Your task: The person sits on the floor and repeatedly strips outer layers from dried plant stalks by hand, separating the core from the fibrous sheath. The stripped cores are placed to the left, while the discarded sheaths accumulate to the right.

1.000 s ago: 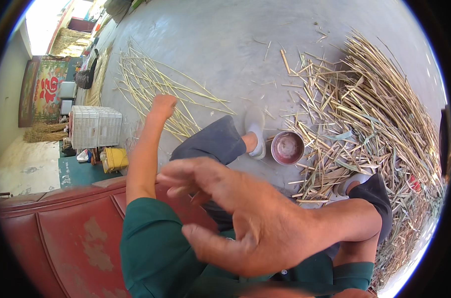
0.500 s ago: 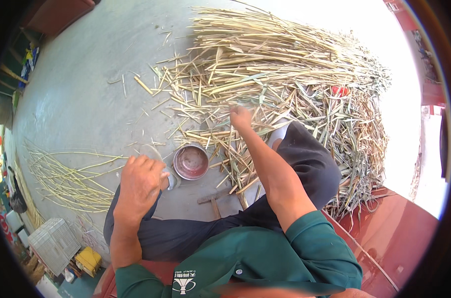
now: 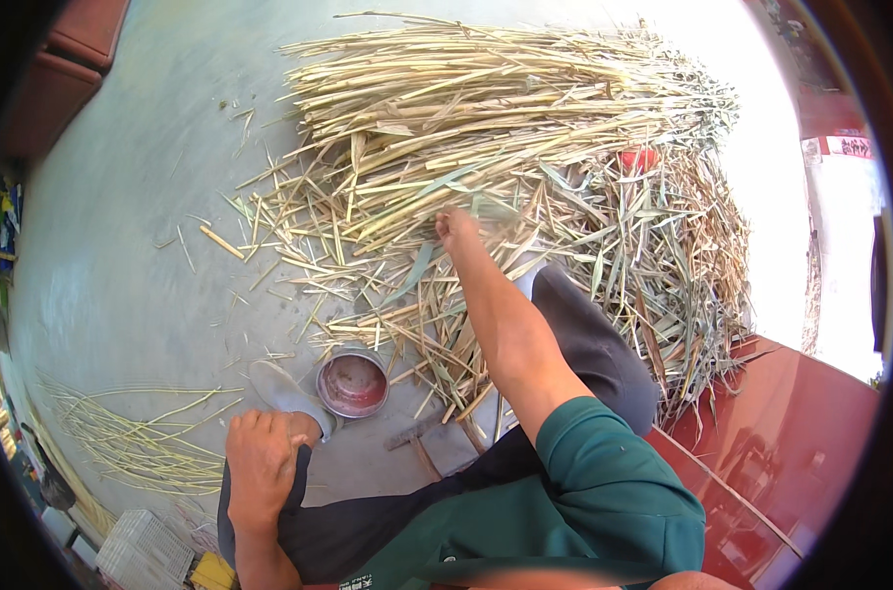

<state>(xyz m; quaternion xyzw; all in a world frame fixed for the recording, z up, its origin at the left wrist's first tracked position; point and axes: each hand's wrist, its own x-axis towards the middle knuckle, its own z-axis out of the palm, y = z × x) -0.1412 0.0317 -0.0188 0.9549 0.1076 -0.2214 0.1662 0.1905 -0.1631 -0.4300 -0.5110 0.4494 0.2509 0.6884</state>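
My right hand (image 3: pixel 456 228) reaches over the near edge of a large bundle of dry yellow stalks (image 3: pixel 506 98). Its fingers are closed; a pale, blurred leaf or stalk shows beside them, but what they grip is unclear. A long green leaf (image 3: pixel 412 275) lies just below that hand. My left hand (image 3: pixel 262 462) is a fist above my left knee, and whatever is inside its fingers is hidden. Between my feet stands a round metal bowl (image 3: pixel 354 385), reddish inside. Closer to me, a hammer-like tool (image 3: pixel 427 460) with a wooden handle rests on the floor.
Loose leaves and husks (image 3: pixel 653 256) heap up at the right, with a red object (image 3: pixel 639 158) among them. Thin pale-green stems (image 3: pixel 142 433) spread at the left. A glossy red panel (image 3: pixel 761 462) fills the lower right. A white crate (image 3: pixel 144 553) stands at lower left.
The view has shifted, so the stalks appear further left and the bowl lower. My right hand has moved slightly over the stalks. My left fist has lowered toward my knee.
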